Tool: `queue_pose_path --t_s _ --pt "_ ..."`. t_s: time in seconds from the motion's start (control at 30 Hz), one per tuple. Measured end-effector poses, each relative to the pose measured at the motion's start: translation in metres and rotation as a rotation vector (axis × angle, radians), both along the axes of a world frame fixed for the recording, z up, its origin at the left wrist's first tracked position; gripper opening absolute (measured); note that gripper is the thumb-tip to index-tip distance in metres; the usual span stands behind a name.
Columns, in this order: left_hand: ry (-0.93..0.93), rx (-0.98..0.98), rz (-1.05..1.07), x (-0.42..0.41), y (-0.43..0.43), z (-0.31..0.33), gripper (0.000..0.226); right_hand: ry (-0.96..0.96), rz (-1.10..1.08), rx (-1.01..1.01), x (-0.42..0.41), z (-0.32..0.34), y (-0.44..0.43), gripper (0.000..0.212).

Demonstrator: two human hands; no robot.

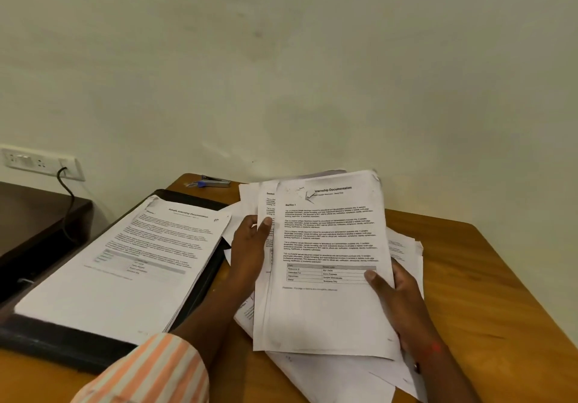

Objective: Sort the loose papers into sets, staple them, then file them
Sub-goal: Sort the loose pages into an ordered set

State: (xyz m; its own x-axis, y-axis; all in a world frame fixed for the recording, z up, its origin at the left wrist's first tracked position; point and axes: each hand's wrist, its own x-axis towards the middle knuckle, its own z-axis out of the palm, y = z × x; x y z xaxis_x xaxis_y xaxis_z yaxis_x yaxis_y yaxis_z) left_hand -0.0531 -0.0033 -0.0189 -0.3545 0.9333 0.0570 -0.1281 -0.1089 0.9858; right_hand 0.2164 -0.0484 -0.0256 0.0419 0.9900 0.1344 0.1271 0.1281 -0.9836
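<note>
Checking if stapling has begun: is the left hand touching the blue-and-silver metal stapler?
Apart. The head view shows the blue-and-silver metal stapler lying at the far edge of the wooden table, well beyond the left hand, which grips the white printed sheets.

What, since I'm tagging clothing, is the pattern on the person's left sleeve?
Orange and white stripes on the sleeve, seen in the head view.

The open file (103, 265) lies left of the loose papers (328, 368), stapler (215, 181) behind.
</note>
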Motion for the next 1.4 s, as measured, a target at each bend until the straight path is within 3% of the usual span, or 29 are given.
queue_pose_path --t_s 0.17,0.33,0.47,0.57,0.67,1.13,1.4 --pt "0.015 0.014 0.031 -0.002 0.002 -0.004 0.014 0.106 -0.077 0.013 0.0 0.002 -0.001 0.031" --pt "0.106 0.111 0.087 -0.001 -0.003 0.001 0.049 0.105 -0.03 -0.018 0.0 0.003 0.0 0.028" --pt "0.107 0.129 0.093 0.002 -0.005 0.004 0.023 0.051 -0.036 -0.037 0.0 -0.003 0.003 0.03" --pt "0.013 0.136 0.055 0.004 -0.007 0.003 0.027 0.043 -0.034 -0.036 0.0 -0.004 0.003 0.029" --pt "0.012 0.119 0.023 0.004 -0.004 0.002 0.017 0.031 -0.038 -0.038 0.001 -0.005 0.004 0.028" --pt "-0.063 0.107 0.098 -0.002 -0.004 0.005 0.041 0.055 -0.117 -0.051 0.004 -0.008 0.008 0.033" --pt "-0.103 0.093 0.098 -0.001 -0.001 0.003 0.011 0.079 -0.111 -0.061 0.004 -0.008 0.008 0.031"
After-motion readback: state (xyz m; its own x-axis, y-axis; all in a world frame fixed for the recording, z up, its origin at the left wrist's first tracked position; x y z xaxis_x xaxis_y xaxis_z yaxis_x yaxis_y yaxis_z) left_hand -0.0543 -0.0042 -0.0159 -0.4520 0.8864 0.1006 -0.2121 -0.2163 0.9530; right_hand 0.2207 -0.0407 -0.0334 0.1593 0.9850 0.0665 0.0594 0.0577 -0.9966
